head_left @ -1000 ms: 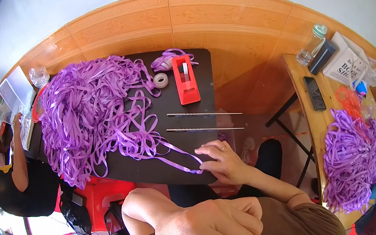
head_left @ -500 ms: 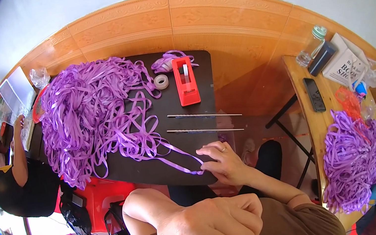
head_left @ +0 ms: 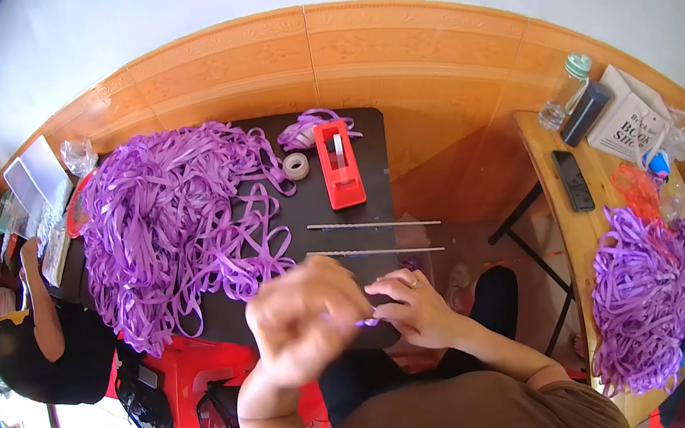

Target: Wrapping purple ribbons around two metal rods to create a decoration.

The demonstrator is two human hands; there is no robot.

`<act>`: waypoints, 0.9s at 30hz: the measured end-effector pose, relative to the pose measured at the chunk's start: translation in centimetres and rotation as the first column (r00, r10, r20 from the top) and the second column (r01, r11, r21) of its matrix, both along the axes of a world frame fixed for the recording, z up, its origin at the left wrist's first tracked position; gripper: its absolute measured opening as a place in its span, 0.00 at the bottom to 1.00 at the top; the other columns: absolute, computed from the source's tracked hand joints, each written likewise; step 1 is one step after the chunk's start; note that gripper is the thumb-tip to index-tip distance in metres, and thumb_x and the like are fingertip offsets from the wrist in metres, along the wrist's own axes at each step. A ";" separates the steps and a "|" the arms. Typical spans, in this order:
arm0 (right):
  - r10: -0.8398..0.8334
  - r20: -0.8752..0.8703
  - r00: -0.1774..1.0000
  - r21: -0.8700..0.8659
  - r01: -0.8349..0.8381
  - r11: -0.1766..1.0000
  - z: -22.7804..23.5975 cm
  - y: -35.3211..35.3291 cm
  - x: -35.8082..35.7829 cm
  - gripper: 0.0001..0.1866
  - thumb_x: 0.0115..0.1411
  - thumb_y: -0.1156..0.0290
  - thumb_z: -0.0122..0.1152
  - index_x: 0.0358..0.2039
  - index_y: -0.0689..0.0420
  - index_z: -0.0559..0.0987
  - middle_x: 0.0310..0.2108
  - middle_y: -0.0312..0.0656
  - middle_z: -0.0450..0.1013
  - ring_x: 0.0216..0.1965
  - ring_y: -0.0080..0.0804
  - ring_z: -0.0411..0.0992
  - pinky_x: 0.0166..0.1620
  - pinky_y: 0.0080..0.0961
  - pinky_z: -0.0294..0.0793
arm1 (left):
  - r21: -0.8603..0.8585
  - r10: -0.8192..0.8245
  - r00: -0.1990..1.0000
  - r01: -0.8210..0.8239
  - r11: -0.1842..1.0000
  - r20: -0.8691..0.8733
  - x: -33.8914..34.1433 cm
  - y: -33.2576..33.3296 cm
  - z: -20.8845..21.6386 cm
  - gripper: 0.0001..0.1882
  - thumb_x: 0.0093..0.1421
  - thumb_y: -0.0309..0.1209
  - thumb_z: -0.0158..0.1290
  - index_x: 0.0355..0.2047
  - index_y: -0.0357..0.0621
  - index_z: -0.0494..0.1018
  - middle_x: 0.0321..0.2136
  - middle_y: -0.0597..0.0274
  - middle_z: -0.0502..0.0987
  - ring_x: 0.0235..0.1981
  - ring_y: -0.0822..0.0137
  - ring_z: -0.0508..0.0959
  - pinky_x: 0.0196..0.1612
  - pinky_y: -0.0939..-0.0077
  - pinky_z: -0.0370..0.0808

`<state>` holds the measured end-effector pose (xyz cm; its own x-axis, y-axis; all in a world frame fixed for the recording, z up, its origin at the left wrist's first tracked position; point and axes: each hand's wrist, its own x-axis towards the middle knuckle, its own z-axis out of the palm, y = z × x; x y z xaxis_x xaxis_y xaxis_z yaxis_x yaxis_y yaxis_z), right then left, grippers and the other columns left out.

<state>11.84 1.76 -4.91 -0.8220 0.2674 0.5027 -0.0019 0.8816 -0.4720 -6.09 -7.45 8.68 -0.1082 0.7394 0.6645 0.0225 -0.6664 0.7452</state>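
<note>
A big tangled heap of purple ribbon (head_left: 171, 226) covers the left part of the dark table (head_left: 349, 304). My right hand (head_left: 419, 310), wearing a ring, is at the table's near edge. Its thumb and fingertips pinch a short visible bit of purple ribbon (head_left: 368, 322). Just left of it, raised over the near edge, is my left hand (head_left: 306, 321). Its fingers are curled but smeared by motion, with a trace of purple by the fingertips; whether they grip the ribbon cannot be told. It hides part of the loose strands behind.
Beyond my hands lie two thin rods (head_left: 377, 254), a red tape dispenser (head_left: 342, 168) and a tape roll (head_left: 295, 165). A wooden table (head_left: 545, 141) at right holds another ribbon heap (head_left: 651, 302) and a phone (head_left: 573, 180). A co-worker (head_left: 45, 344) sits at left.
My left hand has moved away from close below the view, forward to beside my right hand. The ribbon strand that ran from the heap to my right hand is now mostly hidden.
</note>
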 end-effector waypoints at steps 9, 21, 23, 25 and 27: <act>-0.052 -0.083 0.995 -0.040 0.049 0.998 0.1 0.2 0.3 0.10 0.45 0.78 0.63 0.30 0.53 0.77 0.46 0.39 0.69 0.48 0.40 0.66 0.44 0.35 0.63 | -0.499 0.464 0.875 -0.465 0.732 -0.136 -6.6 0.5 -11.9 0.04 0.57 0.21 0.53 0.32 0.32 0.75 0.27 0.64 0.77 0.28 0.79 0.74 0.34 0.85 0.70; 0.106 -0.122 0.987 -0.232 -0.132 0.964 0.9 1.3 1.7 0.09 0.46 0.82 0.63 0.29 0.57 0.76 0.44 0.42 0.74 0.47 0.42 0.68 0.50 0.35 0.64 | -0.120 0.507 0.553 -0.745 0.657 -0.661 -13.4 0.8 -13.3 0.10 0.52 0.25 0.57 0.35 0.34 0.77 0.37 0.47 0.77 0.40 0.52 0.75 0.44 0.66 0.71; 0.204 -0.291 0.935 -0.477 -0.326 0.816 1.3 1.7 2.2 0.08 0.46 0.85 0.62 0.28 0.60 0.76 0.40 0.44 0.76 0.45 0.42 0.69 0.49 0.36 0.66 | -0.122 0.539 0.551 -0.762 0.636 -0.637 -15.4 1.3 -13.7 0.11 0.52 0.25 0.57 0.36 0.34 0.77 0.37 0.48 0.77 0.40 0.53 0.76 0.44 0.68 0.71; 0.126 -0.449 0.884 -0.677 -0.429 0.598 1.8 1.6 2.9 0.06 0.48 0.87 0.58 0.26 0.63 0.75 0.35 0.47 0.75 0.42 0.41 0.70 0.46 0.35 0.67 | -0.139 0.553 0.576 -0.757 0.639 -0.602 -16.9 1.7 -14.1 0.11 0.53 0.25 0.57 0.36 0.34 0.77 0.37 0.48 0.77 0.39 0.54 0.76 0.44 0.69 0.71; 0.013 -0.583 0.812 -0.743 -0.540 0.395 1.7 1.8 3.7 0.06 0.49 0.86 0.56 0.27 0.62 0.75 0.33 0.48 0.72 0.41 0.39 0.69 0.45 0.34 0.68 | -0.180 0.544 0.597 -0.753 0.633 -0.590 -17.5 2.2 -14.3 0.11 0.53 0.25 0.57 0.36 0.33 0.77 0.36 0.49 0.77 0.39 0.55 0.76 0.44 0.69 0.71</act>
<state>15.56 3.56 -3.22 -0.7013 0.5565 0.4455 -0.5816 -0.0853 -0.8090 -23.64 -5.29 -5.61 -0.4386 0.7755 0.4541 0.7206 0.0016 0.6934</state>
